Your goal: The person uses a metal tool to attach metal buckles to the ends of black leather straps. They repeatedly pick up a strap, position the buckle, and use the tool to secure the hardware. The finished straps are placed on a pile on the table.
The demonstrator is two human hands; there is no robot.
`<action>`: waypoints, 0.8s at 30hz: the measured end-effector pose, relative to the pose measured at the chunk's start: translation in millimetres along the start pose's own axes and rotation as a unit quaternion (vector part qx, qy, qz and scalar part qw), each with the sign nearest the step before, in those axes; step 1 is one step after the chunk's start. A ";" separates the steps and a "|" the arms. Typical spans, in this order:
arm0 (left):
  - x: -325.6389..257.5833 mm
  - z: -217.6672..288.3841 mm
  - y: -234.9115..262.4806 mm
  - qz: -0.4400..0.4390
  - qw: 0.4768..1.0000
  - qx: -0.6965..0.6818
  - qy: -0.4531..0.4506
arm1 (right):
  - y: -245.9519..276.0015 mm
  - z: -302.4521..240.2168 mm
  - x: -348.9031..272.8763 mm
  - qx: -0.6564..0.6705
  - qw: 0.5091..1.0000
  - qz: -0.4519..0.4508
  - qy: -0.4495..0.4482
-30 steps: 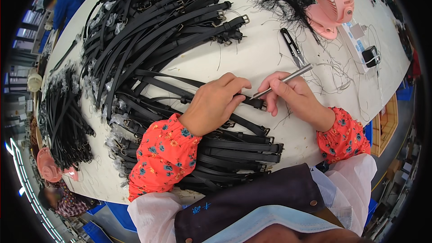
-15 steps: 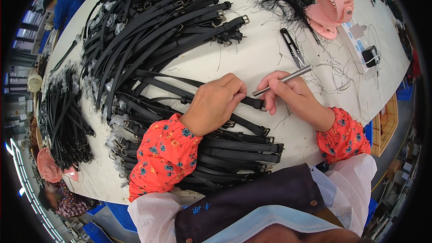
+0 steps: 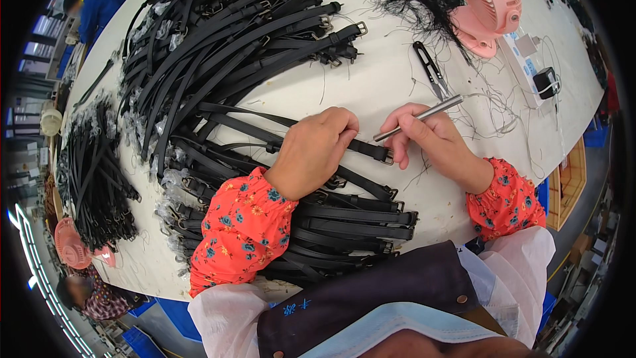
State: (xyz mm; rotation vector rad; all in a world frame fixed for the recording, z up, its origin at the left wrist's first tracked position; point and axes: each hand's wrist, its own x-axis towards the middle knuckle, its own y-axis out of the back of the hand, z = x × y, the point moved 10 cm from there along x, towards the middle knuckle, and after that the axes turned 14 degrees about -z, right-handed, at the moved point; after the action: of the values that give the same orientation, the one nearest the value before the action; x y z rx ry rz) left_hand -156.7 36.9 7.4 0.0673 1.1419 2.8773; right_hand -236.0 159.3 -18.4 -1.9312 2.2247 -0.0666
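My left hand [image 3: 310, 152] is closed on a black belt [image 3: 368, 150], near its buckle end, which pokes out past my fingers to the right. A slim silver pen-shaped tool [image 3: 427, 115] with a thin cord at its back end is gripped in my right hand [image 3: 440, 146]. Its tip points left, just above the belt. The lower fingers of my right hand are at the belt's metal buckle [image 3: 389, 156]; whether they press on it I cannot tell. More black belts [image 3: 358, 219] with buckles lie beneath and below my left hand.
A large heap of belts [image 3: 245, 43] fills the upper left, beside a smaller bundle [image 3: 99, 172]. Black thread snips [image 3: 429, 69] lie beyond my right hand. A pink fan [image 3: 482, 6], loose threads [image 3: 424, 6] and a black plug [image 3: 546, 83] on a white power strip are farther off.
My left fingertips have shifted slightly left, baring a little more of the belt. The pen-shaped tool has moved slightly right with my right hand.
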 end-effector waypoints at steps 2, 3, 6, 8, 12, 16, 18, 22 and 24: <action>-0.1 5.4 -3.0 -0.050 0.998 0.036 -0.012 | 2.7 -1.3 -1.3 0.006 1.000 0.015 0.011; -0.1 8.7 -2.5 -0.074 0.995 0.057 -0.018 | 5.2 -1.4 -1.8 0.004 1.000 0.024 0.012; -8.4 -6.1 -31.7 -0.300 0.949 -0.011 0.099 | 12.5 -1.1 -5.2 0.001 0.999 0.049 0.016; -4.6 -8.5 -23.1 -0.261 0.961 0.021 0.094 | 16.2 -1.1 -6.9 0.002 0.998 0.063 0.019; -6.1 5.1 29.1 0.053 0.974 0.222 -0.001 | 17.6 -7.7 -8.1 0.004 0.996 0.076 0.044; -11.5 -20.4 48.4 0.142 0.946 0.286 0.056 | 20.9 -19.0 -11.9 -0.028 0.991 0.106 0.078; -10.9 -28.5 45.9 0.104 0.963 0.245 0.050 | 23.5 -23.1 -14.9 -0.043 0.986 0.123 0.103; -4.9 -23.4 30.2 0.015 0.993 0.113 -0.027 | 25.7 -29.6 -21.5 -0.068 0.977 0.141 0.144; -2.4 -22.1 23.0 -0.026 0.998 0.056 -0.009 | 23.9 -31.6 -21.4 -0.073 0.976 0.133 0.154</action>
State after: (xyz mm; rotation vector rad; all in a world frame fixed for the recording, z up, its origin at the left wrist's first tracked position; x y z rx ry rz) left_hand -156.2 4.9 7.0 0.0677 1.2822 2.7605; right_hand -262.0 180.9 11.2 -1.7731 2.7444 -0.1782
